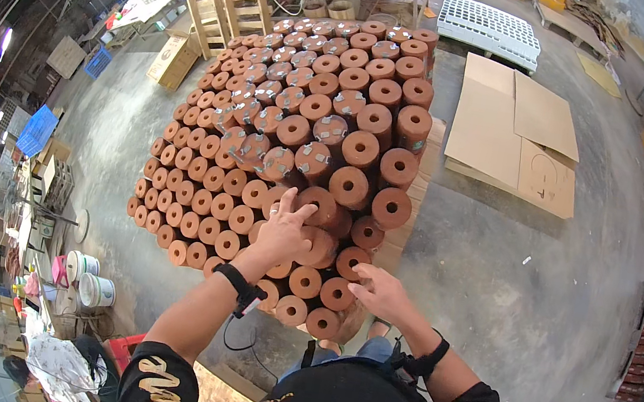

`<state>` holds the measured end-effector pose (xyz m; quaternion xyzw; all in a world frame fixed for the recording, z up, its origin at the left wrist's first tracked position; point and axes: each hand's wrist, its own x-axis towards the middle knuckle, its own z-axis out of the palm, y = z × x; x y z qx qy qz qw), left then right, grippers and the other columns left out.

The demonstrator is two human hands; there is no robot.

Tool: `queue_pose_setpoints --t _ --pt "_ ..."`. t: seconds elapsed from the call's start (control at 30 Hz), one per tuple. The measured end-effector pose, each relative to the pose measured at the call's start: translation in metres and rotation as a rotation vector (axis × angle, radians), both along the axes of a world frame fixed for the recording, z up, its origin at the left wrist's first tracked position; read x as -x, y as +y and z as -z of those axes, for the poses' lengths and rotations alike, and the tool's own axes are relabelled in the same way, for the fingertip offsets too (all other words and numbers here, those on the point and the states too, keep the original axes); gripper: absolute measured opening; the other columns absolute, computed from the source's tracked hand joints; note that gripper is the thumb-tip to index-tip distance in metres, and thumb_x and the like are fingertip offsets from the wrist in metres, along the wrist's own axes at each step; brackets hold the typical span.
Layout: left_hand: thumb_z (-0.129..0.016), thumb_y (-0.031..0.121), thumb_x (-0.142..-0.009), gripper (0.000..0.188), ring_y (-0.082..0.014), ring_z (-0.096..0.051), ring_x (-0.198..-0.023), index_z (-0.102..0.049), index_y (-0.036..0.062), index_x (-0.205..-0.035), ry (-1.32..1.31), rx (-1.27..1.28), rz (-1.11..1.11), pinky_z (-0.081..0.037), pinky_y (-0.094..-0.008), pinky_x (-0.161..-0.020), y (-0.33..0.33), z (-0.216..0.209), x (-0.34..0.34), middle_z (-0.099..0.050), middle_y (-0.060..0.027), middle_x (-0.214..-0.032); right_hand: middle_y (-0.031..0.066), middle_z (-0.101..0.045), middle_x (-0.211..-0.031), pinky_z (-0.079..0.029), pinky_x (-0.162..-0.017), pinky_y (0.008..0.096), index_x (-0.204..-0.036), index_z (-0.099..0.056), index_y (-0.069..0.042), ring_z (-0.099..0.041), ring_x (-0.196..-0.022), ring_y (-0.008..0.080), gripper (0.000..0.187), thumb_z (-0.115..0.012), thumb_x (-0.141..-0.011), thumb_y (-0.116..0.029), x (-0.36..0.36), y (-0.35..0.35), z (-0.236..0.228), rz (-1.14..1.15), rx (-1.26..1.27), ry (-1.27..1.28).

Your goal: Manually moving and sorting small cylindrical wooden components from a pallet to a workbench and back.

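Many reddish-brown cylinders with round centre holes stand in a packed, stepped block in front of me. My left hand (285, 233) is over its near part, fingers stretched and apart, fingertips at the top of one cylinder (316, 205). Just beside its thumb is a smooth brown cylinder (318, 247) whose hole I cannot make out. My right hand (384, 295) is at the block's near right corner, fingers slightly bent and apart, the tips beside a holed cylinder (352, 263). I see nothing held in either hand. Small grey pieces (314, 158) lie on several taller cylinders.
Flattened cardboard (487, 118) lies on the floor at right, with a white grid-like rack (488, 29) beyond it. Wooden pallets (222, 4) and a carton (174, 60) stand at far left. White buckets (95, 291) and a person in a patterned top (56, 365) are at lower left.
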<state>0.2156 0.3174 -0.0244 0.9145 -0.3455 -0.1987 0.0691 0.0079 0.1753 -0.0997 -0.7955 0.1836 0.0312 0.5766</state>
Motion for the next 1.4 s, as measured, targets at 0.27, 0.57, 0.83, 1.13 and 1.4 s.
queue_pose_setpoints --t 0.27,0.57,0.83,1.13,1.4 --pt "-0.068 0.016 -0.072 0.068 -0.0481 -0.033 -0.137 -0.051 0.0221 -0.137 -0.016 -0.042 0.032 -0.05 -0.0507 -0.098 -0.004 0.0 0.005 -0.021 -0.0178 -0.154 0.0199 -0.059 -0.115 -0.05 -0.086 0.0421 -0.119 -0.06 -0.004 -0.063 -0.094 0.0334 0.041 -0.067 -0.087 -0.027 -0.03 -0.022 0.031 0.403 0.193 0.014" --pt "-0.07 0.03 -0.077 0.069 -0.0472 -0.027 -0.14 -0.046 0.0223 -0.142 -0.136 0.075 0.072 -0.047 -0.0509 -0.101 0.005 0.02 0.01 -0.02 -0.0233 -0.156 0.0192 -0.055 -0.131 -0.047 -0.096 0.0431 -0.14 -0.039 -0.01 -0.056 -0.118 0.0402 0.073 -0.075 -0.078 -0.022 -0.069 -0.061 0.039 0.51 0.222 -0.137" --pt "-0.063 0.032 -0.08 0.068 -0.0481 -0.036 -0.134 -0.045 0.0214 -0.145 -0.205 0.003 0.041 -0.043 -0.0517 -0.103 0.01 0.018 0.019 -0.032 -0.0261 -0.15 0.0266 -0.037 -0.145 -0.043 -0.104 0.0464 -0.151 -0.019 -0.003 -0.045 -0.127 0.0429 0.105 -0.083 -0.069 -0.021 -0.084 -0.076 0.069 0.455 0.441 -0.274" --pt "-0.066 0.034 -0.076 0.079 -0.047 -0.03 -0.137 -0.039 0.0171 -0.148 -0.23 -0.068 0.035 -0.028 -0.0603 -0.108 -0.016 -0.008 0.035 -0.032 -0.0245 -0.151 0.0217 -0.021 -0.157 -0.036 -0.11 0.0494 -0.154 -0.006 -0.001 -0.028 -0.141 0.041 0.125 -0.09 -0.064 -0.024 -0.093 -0.104 0.037 0.18 0.355 -0.105" --pt "-0.079 0.03 -0.074 0.087 -0.0407 -0.025 -0.14 -0.036 0.0187 -0.149 -0.465 0.104 0.536 -0.023 -0.0562 -0.109 -0.117 -0.012 0.037 -0.028 -0.0204 -0.152 0.0199 -0.023 -0.158 -0.031 -0.113 0.051 -0.154 -0.007 -0.001 -0.025 -0.142 0.0419 0.106 -0.075 -0.075 -0.019 -0.095 -0.104 0.038 0.137 0.326 -0.012"
